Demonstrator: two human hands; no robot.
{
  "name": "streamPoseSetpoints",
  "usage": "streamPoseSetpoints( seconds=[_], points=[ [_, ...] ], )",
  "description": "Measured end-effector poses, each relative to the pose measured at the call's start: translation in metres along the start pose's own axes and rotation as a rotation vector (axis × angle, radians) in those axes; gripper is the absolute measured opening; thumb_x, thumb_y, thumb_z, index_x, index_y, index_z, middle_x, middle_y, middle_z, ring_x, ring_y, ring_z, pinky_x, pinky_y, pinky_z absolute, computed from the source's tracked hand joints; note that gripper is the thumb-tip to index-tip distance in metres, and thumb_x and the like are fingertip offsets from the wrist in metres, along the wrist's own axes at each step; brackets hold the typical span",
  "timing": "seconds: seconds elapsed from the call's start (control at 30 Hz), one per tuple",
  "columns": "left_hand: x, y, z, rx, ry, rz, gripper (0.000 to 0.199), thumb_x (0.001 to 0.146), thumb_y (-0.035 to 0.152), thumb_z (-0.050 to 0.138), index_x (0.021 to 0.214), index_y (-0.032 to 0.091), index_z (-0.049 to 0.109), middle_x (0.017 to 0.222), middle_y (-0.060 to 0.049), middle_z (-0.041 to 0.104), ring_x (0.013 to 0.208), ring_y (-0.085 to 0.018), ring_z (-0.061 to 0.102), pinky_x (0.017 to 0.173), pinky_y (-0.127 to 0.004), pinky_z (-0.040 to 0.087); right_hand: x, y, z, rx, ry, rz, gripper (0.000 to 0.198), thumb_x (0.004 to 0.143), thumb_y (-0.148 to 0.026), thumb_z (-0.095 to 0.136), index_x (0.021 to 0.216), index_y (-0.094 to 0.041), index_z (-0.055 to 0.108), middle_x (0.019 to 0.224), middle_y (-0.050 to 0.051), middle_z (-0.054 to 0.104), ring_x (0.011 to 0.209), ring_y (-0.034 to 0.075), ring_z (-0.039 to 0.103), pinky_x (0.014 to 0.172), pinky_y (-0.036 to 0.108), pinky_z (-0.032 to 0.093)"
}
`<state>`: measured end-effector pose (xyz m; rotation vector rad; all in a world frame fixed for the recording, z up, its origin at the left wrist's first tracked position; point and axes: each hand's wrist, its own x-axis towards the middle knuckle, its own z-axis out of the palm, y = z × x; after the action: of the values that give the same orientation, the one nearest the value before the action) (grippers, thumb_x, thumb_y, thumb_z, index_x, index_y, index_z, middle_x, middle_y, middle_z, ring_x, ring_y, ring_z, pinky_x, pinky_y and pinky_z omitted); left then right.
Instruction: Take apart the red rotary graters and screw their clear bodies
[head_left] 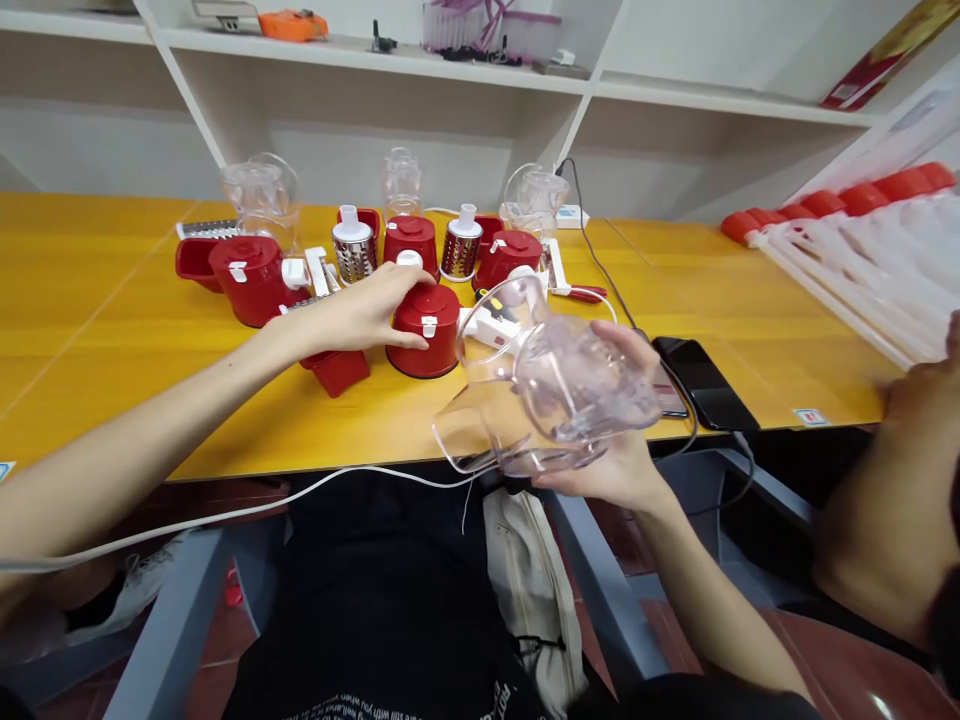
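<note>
In my right hand [622, 460] is a clear plastic grater housing [555, 385], tilted on its side above the table's front edge. The fingers wrap round its right end, and its open chute points left. My left hand [375, 310] grips a red round suction base [427, 335] standing on the table, thumb at its front and fingers over its top. A red hopper-like piece [339, 372] lies beneath my left wrist. White handle parts [495, 328] sit just right of the base, partly seen behind the clear housing.
More red bases [247, 275], metal grater drums [354, 250] and clear housings [403, 185] stand along the table's back. Phones [705, 380] with cables lie to the right. A white rack with red ends [825, 205] and another person's arm [885, 480] are at far right.
</note>
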<state>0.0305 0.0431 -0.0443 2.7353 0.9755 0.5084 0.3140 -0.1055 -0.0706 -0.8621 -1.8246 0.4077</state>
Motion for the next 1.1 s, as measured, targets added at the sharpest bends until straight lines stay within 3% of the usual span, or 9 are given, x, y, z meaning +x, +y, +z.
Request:
streamPoseSetpoints(
  seconds=[0.1, 0.3, 0.43, 0.57, 0.77, 0.87, 0.93, 1.0, 1.1],
  points=[
    [0.009, -0.005, 0.003, 0.016, 0.026, 0.01, 0.069, 0.083, 0.051, 0.075, 0.139, 0.015, 0.056, 0.136, -0.017, 0.063, 0.129, -0.036, 0.054, 0.109, -0.051, 0.046, -0.005, 0.003, 0.015, -0.036, -0.078, -0.153, 0.113, 0.06, -0.068, 0.08, 0.153, -0.031, 0.028, 0.157, 0.006, 0.029, 0.149, 0.008, 0.043, 0.132, 0.027, 0.052],
    [0.002, -0.016, -0.001, -0.038, 0.115, 0.009, 0.069, 0.087, 0.049, 0.072, 0.144, 0.013, 0.053, 0.15, -0.017, 0.056, 0.141, -0.035, 0.05, 0.119, -0.054, 0.039, 0.008, 0.007, 0.049, -0.159, -0.168, -0.191, 0.112, 0.064, -0.074, 0.074, 0.148, -0.023, 0.021, 0.149, 0.009, 0.036, 0.148, 0.006, 0.04, 0.132, 0.03, 0.049],
    [-0.034, -0.013, -0.003, -0.165, 0.457, -0.029, 0.046, 0.096, 0.043, 0.066, 0.136, 0.021, 0.058, 0.145, -0.008, 0.062, 0.137, -0.027, 0.057, 0.12, -0.052, 0.044, 0.014, 0.009, 0.066, -0.197, -0.167, -0.181, 0.111, 0.064, -0.077, 0.072, 0.148, -0.024, 0.023, 0.147, 0.008, 0.038, 0.147, 0.006, 0.04, 0.129, 0.03, 0.05],
    [-0.071, 0.027, 0.006, -0.385, 0.845, -0.006, 0.035, 0.095, 0.049, 0.066, 0.124, 0.029, 0.065, 0.124, -0.004, 0.07, 0.117, -0.028, 0.067, 0.104, -0.054, 0.056, 0.017, 0.009, 0.079, -0.27, -0.106, -0.159, 0.113, 0.063, -0.079, 0.071, 0.15, -0.025, 0.024, 0.147, 0.01, 0.037, 0.145, 0.008, 0.04, 0.135, 0.039, 0.045],
    [-0.085, 0.084, 0.018, -0.185, 0.609, -0.042, 0.076, 0.079, 0.063, 0.078, 0.146, 0.035, 0.054, 0.138, -0.006, 0.064, 0.127, -0.038, 0.06, 0.107, -0.063, 0.052, 0.019, 0.006, 0.092, -0.304, -0.086, -0.142, 0.112, 0.068, -0.077, 0.068, 0.153, -0.024, 0.018, 0.15, 0.01, 0.036, 0.146, 0.011, 0.038, 0.126, 0.039, 0.052],
    [-0.079, 0.082, 0.021, -0.127, 0.59, -0.056, 0.079, 0.079, 0.064, 0.079, 0.149, 0.041, 0.052, 0.137, -0.005, 0.066, 0.124, -0.041, 0.061, 0.1, -0.063, 0.055, 0.015, 0.011, 0.075, -0.271, -0.134, -0.103, 0.119, 0.07, -0.079, 0.064, 0.158, -0.026, 0.005, 0.158, 0.012, 0.028, 0.144, 0.007, 0.045, 0.121, 0.029, 0.055],
    [-0.076, 0.077, 0.023, -0.158, 0.588, -0.054, 0.079, 0.08, 0.064, 0.078, 0.151, 0.043, 0.05, 0.137, -0.005, 0.065, 0.124, -0.043, 0.06, 0.098, -0.067, 0.054, 0.01, 0.021, 0.048, -0.269, -0.075, -0.054, 0.104, 0.079, -0.077, 0.056, 0.157, -0.024, 0.013, 0.152, 0.011, 0.037, 0.134, 0.002, 0.053, 0.111, 0.023, 0.057],
    [-0.075, 0.073, 0.026, -0.212, 0.612, -0.046, 0.083, 0.077, 0.063, 0.081, 0.152, 0.044, 0.05, 0.138, -0.006, 0.065, 0.125, -0.045, 0.059, 0.1, -0.07, 0.051, 0.005, 0.037, 0.014, -0.417, 0.025, 0.173, 0.066, 0.093, -0.064, 0.042, 0.139, -0.017, 0.044, 0.127, 0.008, 0.056, 0.114, -0.002, 0.056, 0.104, 0.018, 0.054],
    [-0.075, 0.07, 0.032, -0.299, 0.642, -0.032, 0.085, 0.075, 0.058, 0.085, 0.151, 0.042, 0.051, 0.139, -0.006, 0.065, 0.128, -0.044, 0.059, 0.103, -0.072, 0.048, -0.003, 0.067, -0.032, -0.725, 0.01, 0.559, 0.058, 0.096, -0.059, 0.035, 0.112, -0.011, 0.064, 0.114, 0.009, 0.06, 0.099, -0.001, 0.051, 0.098, 0.02, 0.049]
  ],
)
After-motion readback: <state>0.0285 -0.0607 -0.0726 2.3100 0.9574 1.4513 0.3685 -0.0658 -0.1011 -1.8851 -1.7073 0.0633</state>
